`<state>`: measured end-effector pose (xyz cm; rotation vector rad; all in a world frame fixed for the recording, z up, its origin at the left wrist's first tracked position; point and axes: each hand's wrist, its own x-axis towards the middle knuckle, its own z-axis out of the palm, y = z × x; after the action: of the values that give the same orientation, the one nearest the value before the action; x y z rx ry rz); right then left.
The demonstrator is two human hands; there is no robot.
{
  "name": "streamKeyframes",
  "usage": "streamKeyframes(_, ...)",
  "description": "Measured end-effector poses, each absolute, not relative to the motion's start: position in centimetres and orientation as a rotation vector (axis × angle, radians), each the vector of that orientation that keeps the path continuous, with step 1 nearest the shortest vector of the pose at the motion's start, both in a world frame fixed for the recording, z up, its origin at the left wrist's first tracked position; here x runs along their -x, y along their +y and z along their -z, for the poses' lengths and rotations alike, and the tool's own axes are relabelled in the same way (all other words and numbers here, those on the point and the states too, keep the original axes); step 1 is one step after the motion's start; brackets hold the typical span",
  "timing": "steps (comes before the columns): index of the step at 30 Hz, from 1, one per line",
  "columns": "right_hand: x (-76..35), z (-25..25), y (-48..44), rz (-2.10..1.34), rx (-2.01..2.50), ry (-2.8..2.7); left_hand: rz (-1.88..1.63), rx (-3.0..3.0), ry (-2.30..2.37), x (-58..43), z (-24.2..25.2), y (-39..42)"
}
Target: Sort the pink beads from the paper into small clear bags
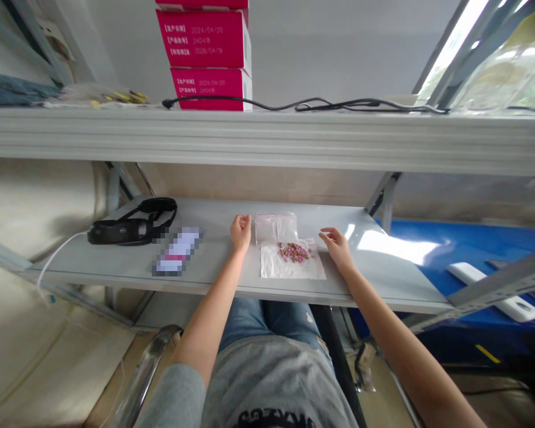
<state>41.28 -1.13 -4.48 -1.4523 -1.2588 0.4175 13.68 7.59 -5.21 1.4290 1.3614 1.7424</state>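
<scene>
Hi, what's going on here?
A seated person is at a grey metal shelf, neither bare hand holding anything. The left hand, loosely curled, sits just left of a clear plastic bag. The right hand is beside the right edge of a white sheet that lies under the bag. A small heap of pinkish beads or buds, too small to tell which, lies on that sheet. Farther left on the shelf lies a black strapped item.
</scene>
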Motion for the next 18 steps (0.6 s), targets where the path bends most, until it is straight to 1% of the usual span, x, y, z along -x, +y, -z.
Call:
streamKeyframes(3, -41.4, 4.6, -1.5, -0.418, 1.445, -1.215, -1.713, -1.294, 1.287, -13.5, 5.4, 7.7)
streamKeyframes(10, -39.8, 4.4, -2.2, -0.326, 1.551, -1.473, -1.675, -1.249, 1.29, -13.2, 5.3, 7.7)
streamKeyframes(13, -39.7, 4.3, -2.4, -0.291, 1.636, -1.462, -1.663, -1.25, 1.297, -13.2, 5.6, 7.9)
streamKeyframes(18, -40.0, 4.2, -2.3, -0.29, 1.643, -1.4, -1.654, -1.259, 1.313, -13.2, 6.4, 8.5)
